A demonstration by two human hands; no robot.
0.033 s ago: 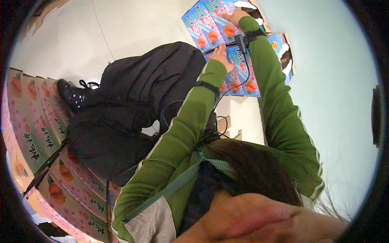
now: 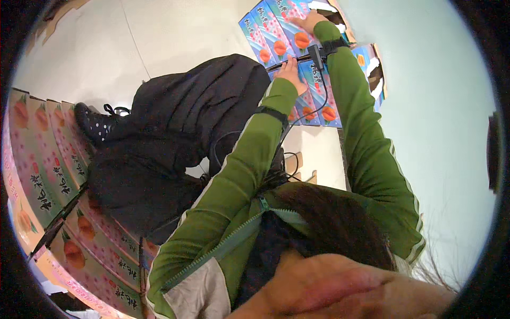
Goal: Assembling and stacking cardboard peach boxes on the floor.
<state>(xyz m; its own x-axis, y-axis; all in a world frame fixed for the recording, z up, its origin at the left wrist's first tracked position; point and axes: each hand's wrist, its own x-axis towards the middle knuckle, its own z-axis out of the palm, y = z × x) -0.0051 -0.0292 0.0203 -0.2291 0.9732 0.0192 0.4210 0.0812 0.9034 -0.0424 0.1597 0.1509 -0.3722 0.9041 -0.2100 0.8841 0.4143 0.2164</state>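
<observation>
Two groups of blue-and-pink cartons printed with orange peaches stand at the upper right. On the nearer group of cartons (image 2: 321,98) rests my left hand (image 2: 290,77), open, its fingers stretched out close together near the gap between the groups. My right hand (image 2: 309,22) lies on the farther group of cartons (image 2: 279,37), by its right end, with fingers extended and some of them partly hidden. Neither hand has lifted anything. Each wrist wears a black strap, and a small black device (image 2: 315,56) with a cable sits at the right one.
Pink-and-grey peach cartons (image 2: 53,159) are stacked along the left side. Torn white-and-brown cardboard (image 2: 376,74) edges the cartons by the pale wall (image 2: 430,95). My black-trousered legs (image 2: 196,106) spread over the light tiled floor (image 2: 180,37). A black cable (image 2: 325,95) hangs between my arms.
</observation>
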